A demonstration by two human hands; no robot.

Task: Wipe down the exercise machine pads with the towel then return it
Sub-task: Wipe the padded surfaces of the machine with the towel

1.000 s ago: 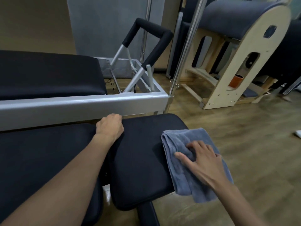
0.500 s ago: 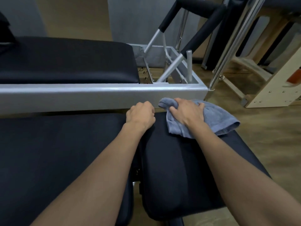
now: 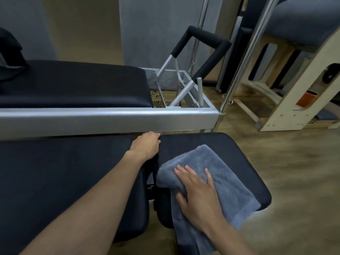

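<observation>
Wiping step in hand: right hand (image 3: 199,188) flat, fingers spread, pressing towel (image 3: 211,181) onto small pad (image 3: 230,150); towel's near end hangs over the pad's front edge. Left hand (image 3: 146,146) rests curled at the gap, holding nothing I can see, bracing on big pad (image 3: 64,181). Next move likely needs strokes toward the bare right and far edges. Rail (image 3: 110,118) blocks the far side; floor (image 3: 294,153) open right.

Fluffy cloth towel (image 3: 220,173); matt padded pad (image 3: 239,155); brushed metal rail (image 3: 92,120)
</observation>
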